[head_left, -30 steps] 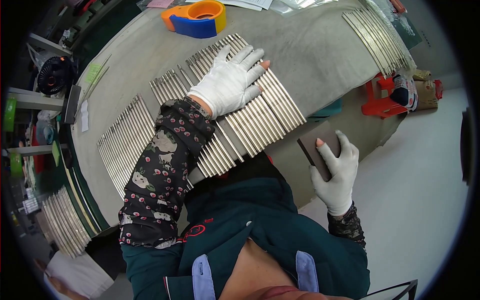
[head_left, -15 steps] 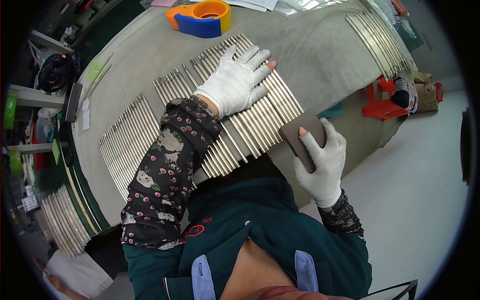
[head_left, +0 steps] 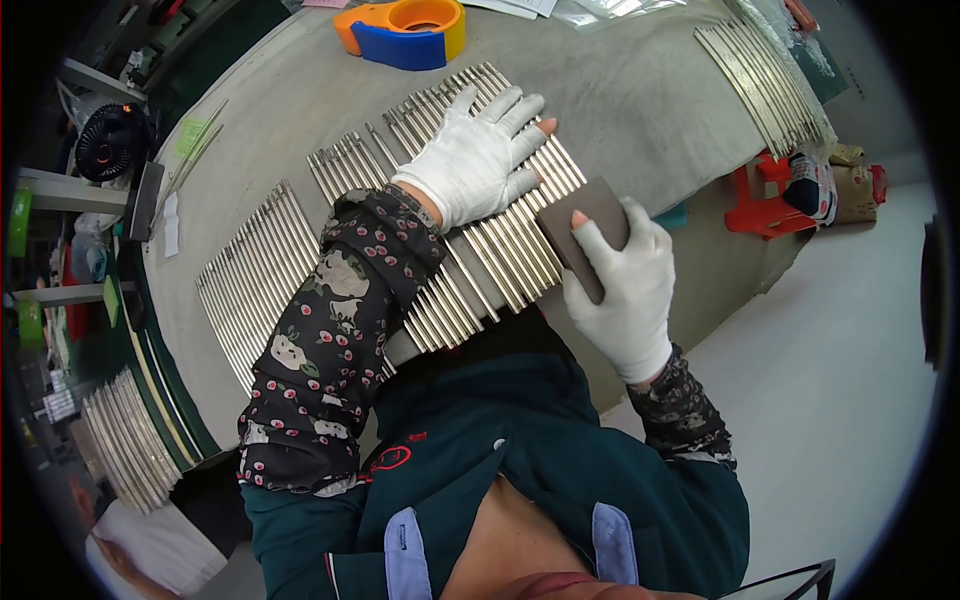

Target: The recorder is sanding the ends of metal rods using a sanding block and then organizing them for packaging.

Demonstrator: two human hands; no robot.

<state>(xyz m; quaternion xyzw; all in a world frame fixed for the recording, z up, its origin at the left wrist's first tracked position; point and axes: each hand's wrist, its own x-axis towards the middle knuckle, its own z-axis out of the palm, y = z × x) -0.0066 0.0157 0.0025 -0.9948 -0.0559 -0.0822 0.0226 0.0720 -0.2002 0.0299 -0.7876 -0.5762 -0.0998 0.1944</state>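
Note:
My left hand [head_left: 475, 160], in a white glove with bare fingertips, lies flat with fingers spread across a row of slim metal rods [head_left: 508, 262]. My right hand [head_left: 630, 285], gloved the same way, grips a grey-brown rectangular block [head_left: 590, 225], which looks like a sanding block. The block rests on or just over the right end of the row, near the rods' close ends; contact is hard to judge. Part of the row is hidden beneath my left hand and its flowered sleeve [head_left: 335, 330].
More rods [head_left: 262, 280] lie in a separate group to the left, and another bundle [head_left: 758, 88] at the far right. An orange and blue tape dispenser [head_left: 408, 35] stands at the back. A red stool [head_left: 765, 205] is beyond the table edge. A small black fan [head_left: 108, 142] is at left.
My right hand has moved the block left and slightly away from me, farther over the right end of the row. My left hand has stayed nearly in place.

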